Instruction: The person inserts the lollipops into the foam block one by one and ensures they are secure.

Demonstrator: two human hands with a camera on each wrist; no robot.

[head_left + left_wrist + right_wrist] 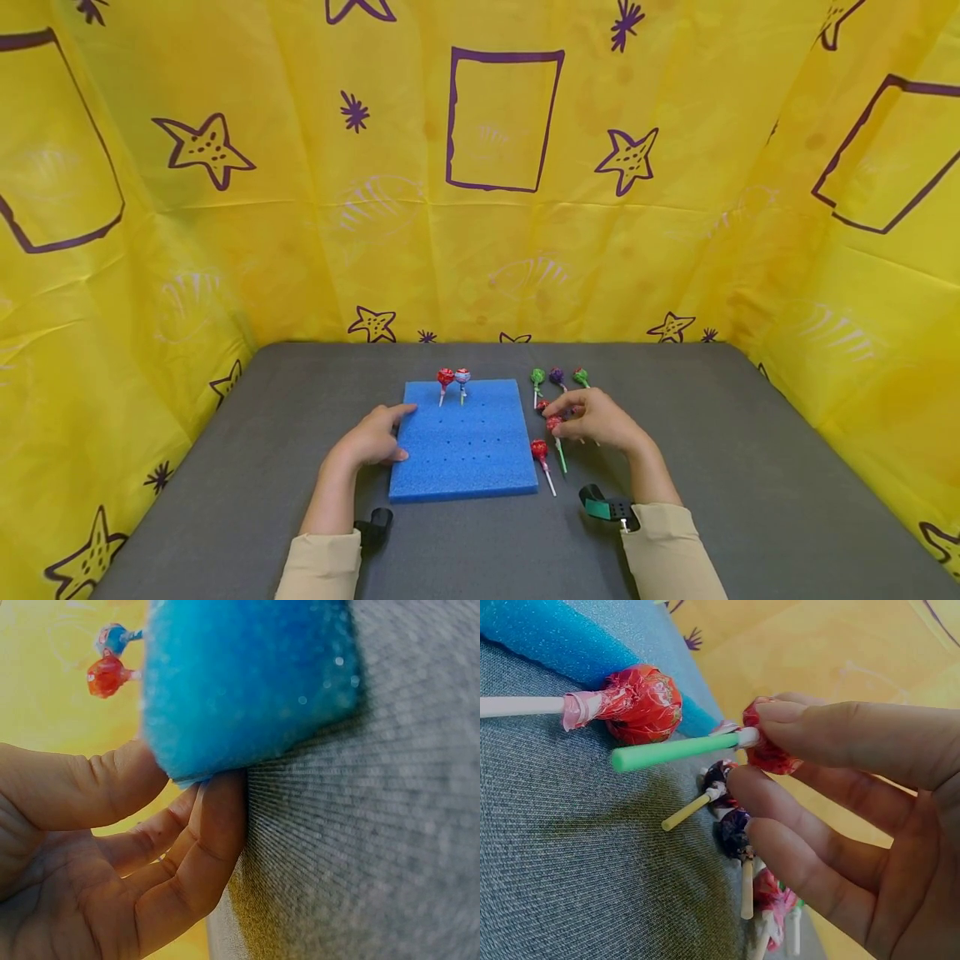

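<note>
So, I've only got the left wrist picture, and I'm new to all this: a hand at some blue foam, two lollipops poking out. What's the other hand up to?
Observer: The right hand is pinching a red lollipop with a green stick by its wrapped head.
Visitor: Oh, nice! Any others lying about that I can't see?
Observer: Yes, a red lollipop with a white stick lies on the table just beside the right edge of the blue foam.
Visitor: And what's the top of the foam like? I only see its side.
Observer: It's dotted with small dark holes.
</note>
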